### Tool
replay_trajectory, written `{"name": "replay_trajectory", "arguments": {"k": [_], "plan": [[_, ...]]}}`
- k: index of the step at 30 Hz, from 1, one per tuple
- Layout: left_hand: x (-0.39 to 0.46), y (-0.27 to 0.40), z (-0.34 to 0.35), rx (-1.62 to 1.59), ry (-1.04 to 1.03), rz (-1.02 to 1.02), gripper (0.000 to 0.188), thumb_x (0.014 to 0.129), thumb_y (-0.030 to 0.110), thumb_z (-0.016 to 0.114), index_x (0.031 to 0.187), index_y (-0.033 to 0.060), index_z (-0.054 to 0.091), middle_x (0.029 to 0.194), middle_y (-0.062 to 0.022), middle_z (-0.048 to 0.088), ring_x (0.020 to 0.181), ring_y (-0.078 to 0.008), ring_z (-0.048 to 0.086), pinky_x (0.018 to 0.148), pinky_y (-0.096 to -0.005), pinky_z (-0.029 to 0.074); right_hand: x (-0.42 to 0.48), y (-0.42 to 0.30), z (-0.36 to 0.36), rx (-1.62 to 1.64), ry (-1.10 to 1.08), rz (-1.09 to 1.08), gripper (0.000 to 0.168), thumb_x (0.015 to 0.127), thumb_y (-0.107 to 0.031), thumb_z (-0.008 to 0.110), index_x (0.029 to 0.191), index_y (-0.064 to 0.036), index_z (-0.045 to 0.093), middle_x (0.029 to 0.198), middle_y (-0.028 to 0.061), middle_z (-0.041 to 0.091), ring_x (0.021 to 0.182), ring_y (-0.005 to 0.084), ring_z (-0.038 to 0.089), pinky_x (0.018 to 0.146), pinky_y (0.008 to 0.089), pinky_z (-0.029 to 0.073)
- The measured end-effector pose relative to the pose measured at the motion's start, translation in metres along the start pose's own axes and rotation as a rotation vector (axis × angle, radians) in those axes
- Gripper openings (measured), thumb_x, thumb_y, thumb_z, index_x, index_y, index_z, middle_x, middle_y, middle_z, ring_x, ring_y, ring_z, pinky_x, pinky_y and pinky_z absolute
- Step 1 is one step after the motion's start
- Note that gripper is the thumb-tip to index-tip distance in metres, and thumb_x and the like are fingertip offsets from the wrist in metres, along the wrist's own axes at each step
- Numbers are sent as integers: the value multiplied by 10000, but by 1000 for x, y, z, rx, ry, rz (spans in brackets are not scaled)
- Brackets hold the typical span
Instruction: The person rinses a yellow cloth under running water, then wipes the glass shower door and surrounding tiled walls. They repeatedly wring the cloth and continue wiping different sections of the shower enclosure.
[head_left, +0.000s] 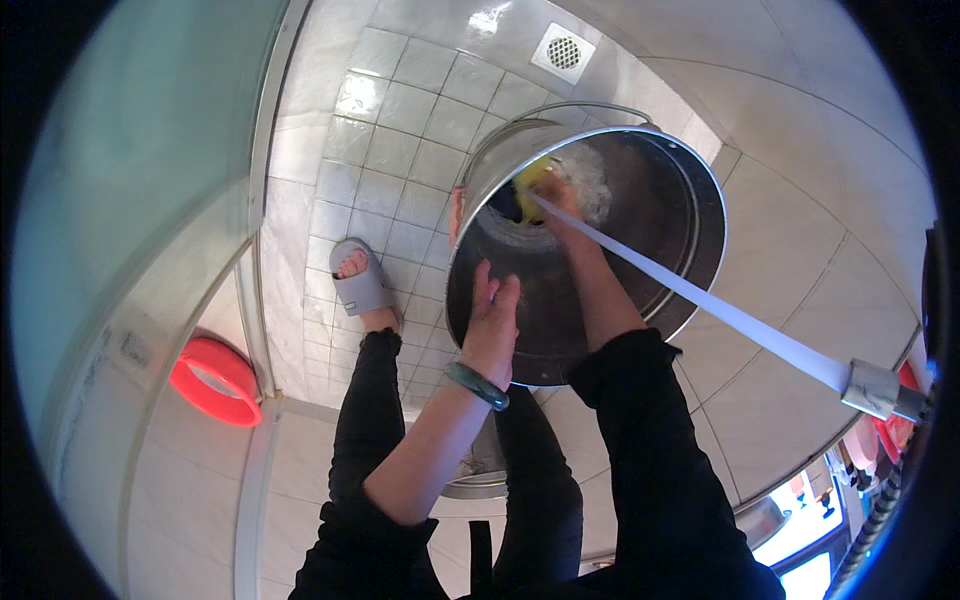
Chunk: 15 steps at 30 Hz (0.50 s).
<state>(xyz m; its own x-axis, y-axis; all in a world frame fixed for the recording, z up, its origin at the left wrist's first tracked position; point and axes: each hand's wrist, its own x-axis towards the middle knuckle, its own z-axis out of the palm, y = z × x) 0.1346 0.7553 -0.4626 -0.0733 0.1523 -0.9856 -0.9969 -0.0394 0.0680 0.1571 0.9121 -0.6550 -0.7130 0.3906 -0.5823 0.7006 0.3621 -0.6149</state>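
Observation:
A large metal bucket (682, 247) is tilted with its mouth towards me. My right hand (559, 199) reaches deep inside, its fingers closed on a yellow cloth or sponge (533, 178), whose kind I cannot settle. A stream of water (697, 296) runs from a metal tap (870, 388) into the bucket near that hand, and splashing water shows around it. By the near left rim is my left hand (491, 322), a dark green bangle (478, 385) on its wrist. Its fingers are apart, with nothing seen in them.
Below me, a slippered foot (360, 281) stands on the wet tiled floor (405, 142). A floor drain (564, 53) lies beyond the bucket. At left are a frosted glass panel (142, 112) and a red plastic basin (214, 382). Part of a metal vessel (476, 484) shows between my legs.

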Motion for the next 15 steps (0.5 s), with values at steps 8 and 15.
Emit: {"name": "replay_trajectory", "arguments": {"k": [8,15], "plan": [[22,10,-20,-539,-170,-102,314,842,406,525,1007,138,530,869,-54,595,780,-182,595,648,-326,503,-153,-164,-89,333,-503,20,221,783,-217,604,914,-45,556,827,53,546,752,126,512,679,260,428],[23,-7,-4,-448,-164,0,260,803,164,493,1030,40,518,943,-73,574,853,-208,580,725,-342,476,-148,-171,-71,-213,-57,-681,141,688,-146,589,789,-86,511,746,75,497,633,247,532,546,353,458]]}}
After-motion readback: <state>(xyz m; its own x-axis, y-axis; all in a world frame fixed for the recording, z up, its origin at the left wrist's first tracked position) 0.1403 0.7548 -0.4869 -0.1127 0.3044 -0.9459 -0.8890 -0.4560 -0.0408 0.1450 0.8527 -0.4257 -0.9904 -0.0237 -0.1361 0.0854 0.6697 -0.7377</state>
